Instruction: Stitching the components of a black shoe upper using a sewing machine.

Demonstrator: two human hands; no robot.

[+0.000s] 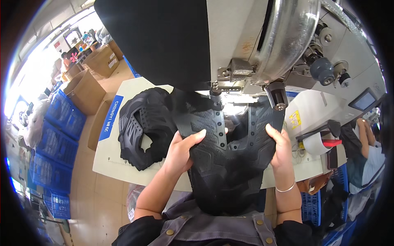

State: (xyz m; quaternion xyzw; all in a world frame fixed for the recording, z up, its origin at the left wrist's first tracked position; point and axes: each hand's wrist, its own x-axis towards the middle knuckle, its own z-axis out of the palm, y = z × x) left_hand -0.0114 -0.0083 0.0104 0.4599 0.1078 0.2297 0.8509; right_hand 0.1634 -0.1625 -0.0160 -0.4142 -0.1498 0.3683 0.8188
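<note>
A black shoe upper point(223, 162) with punched eyelet holes lies spread flat under the head of a sewing machine point(246, 78). My left hand point(180, 151) grips its left side, thumb on top and fingers underneath. On the opposite edge, my right hand point(281, 145) holds it the same way. The upper's far end sits beneath the lit needle area, where the needle itself is hard to make out. Left of my left hand rests a stack of black shoe uppers point(143, 127) on the pale machine table point(113, 153).
Blue plastic crates point(55, 141) and cardboard boxes point(84, 92) line the floor at left. A small control screen point(364, 100) is mounted on the machine's right. Another person point(367, 151) sits at far right, near a blue basket point(312, 207). A black panel point(156, 41) hangs at the upper left.
</note>
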